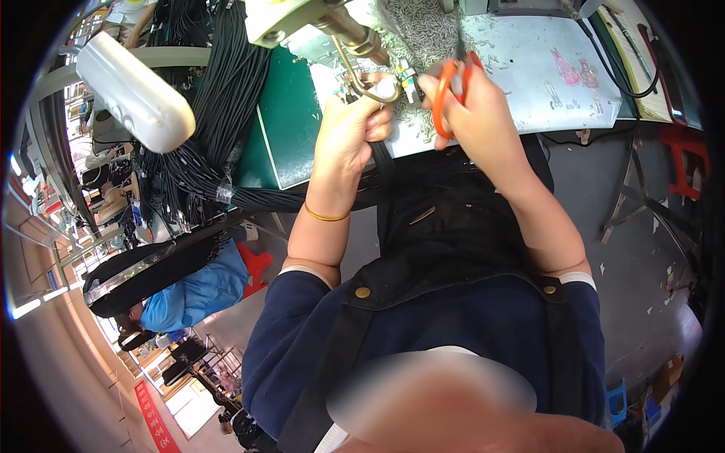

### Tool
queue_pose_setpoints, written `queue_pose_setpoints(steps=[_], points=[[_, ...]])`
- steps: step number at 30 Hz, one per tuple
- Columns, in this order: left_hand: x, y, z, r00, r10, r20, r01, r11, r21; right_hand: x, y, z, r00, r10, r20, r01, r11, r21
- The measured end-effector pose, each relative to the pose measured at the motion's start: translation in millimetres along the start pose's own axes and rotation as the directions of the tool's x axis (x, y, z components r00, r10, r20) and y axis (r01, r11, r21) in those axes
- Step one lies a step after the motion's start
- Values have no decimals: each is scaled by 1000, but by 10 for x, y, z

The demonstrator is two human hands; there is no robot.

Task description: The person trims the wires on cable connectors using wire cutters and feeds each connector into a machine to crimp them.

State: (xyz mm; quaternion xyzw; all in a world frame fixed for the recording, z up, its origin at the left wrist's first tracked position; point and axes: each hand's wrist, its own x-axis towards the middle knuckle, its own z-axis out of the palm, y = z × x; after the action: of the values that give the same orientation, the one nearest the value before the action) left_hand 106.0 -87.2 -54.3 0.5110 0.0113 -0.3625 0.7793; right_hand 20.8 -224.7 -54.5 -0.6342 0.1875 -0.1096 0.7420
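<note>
My left hand (353, 124) is closed, thumb and fingers pinched beside a bent metal tube at the machine head (362, 41). A black cable (384, 162) runs down from under it toward my lap. Just right of its fingertips is a small white connector piece (409, 84) with green and yellow bits, probably coloured wires. In my right hand (479, 106) are orange-handled scissors (441, 113), their loops around the fingers and the dark blades pointing away from me. The right fingertips come close to the connector piece; whether they touch it I cannot tell.
Many small metal pins (430, 38) are strewn over the white work surface (521, 98). A thick bundle of black cables (226, 90) hangs at the left, near a white lamp-like housing (136, 94). A person in blue (200, 291) sits farther left. A red stool (686, 158) stands at right.
</note>
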Motion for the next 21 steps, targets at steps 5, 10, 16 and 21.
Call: queue_pose_setpoints(steps=[5, 10, 16, 21], points=[[40, 60, 10, 1000, -20, 1, 20, 994, 106, 242, 80, -3, 993, 58, 98, -53, 997, -54], [49, 86, -21, 1000, -21, 7, 20, 995, 102, 251, 88, 22, 991, 74, 112, -78, 996, 33], [15, 75, 24, 998, 67, -3, -66, 989, 134, 249, 106, 27, 990, 83, 110, -86, 996, 25], [28, 75, 2, 999, 45, 6, -45, 990, 130, 232, 104, 51, 994, 68, 82, -70, 997, 24]])
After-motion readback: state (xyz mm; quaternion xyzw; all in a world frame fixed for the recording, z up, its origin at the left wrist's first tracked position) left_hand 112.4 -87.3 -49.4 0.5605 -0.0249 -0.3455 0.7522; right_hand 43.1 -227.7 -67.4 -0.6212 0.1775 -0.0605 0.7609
